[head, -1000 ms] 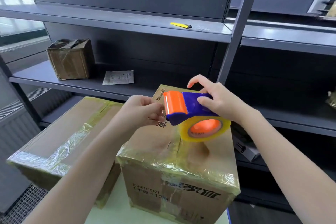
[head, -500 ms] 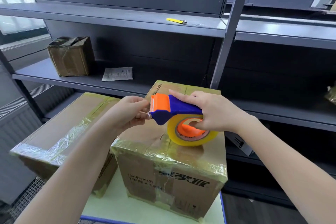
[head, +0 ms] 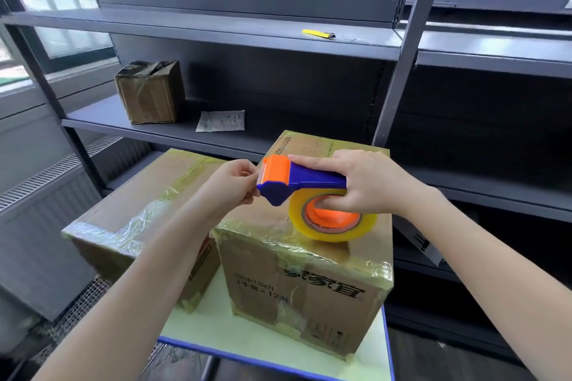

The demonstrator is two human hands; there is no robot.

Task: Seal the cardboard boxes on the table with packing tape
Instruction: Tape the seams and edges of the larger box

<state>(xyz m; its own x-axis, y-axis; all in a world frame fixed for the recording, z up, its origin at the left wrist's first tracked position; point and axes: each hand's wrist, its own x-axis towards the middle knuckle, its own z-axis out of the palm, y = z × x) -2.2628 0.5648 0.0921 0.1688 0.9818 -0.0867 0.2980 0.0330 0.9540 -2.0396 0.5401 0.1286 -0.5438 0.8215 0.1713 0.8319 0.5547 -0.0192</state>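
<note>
Right box (head: 309, 284) and left box (head: 130, 210) stand just beside each other on a pale table (head: 235, 337) w/ a blue near edge. Both are cardboard, both wrapped in glossy clear tape along top edges & seams. Right box is taller, w/ printed chars on its near face. Behind the table a dark grey metal shelf rack (head: 247, 40) fills the far side of the room. Mid shelf, far left: a small taped box (head: 151, 96), w/ a paper slip (head: 221, 121) to its right. Upper shelf: a yellow cutter (head: 318, 34). Window (head: 46, 9) at far left, radiator grille (head: 46, 176) below it.

We hold the tape dispenser (head: 309, 178) over the top of the right box, approx. mid-top. Its long axis runs left-right, nearly level: orange toothed end points left, blue handle to the right. Tape roll (head: 332, 221) hangs under the handle, orange hub facing us; can't tell if it touches the box top. Our right hand (head: 371, 185) is wrapped round the handle, index finger straight along its top, thumb tucked in the hub. Our left hand (head: 229, 185) pinches the clear tape end (head: 254, 168) at the teeth, thumb & fingertip together.
</note>
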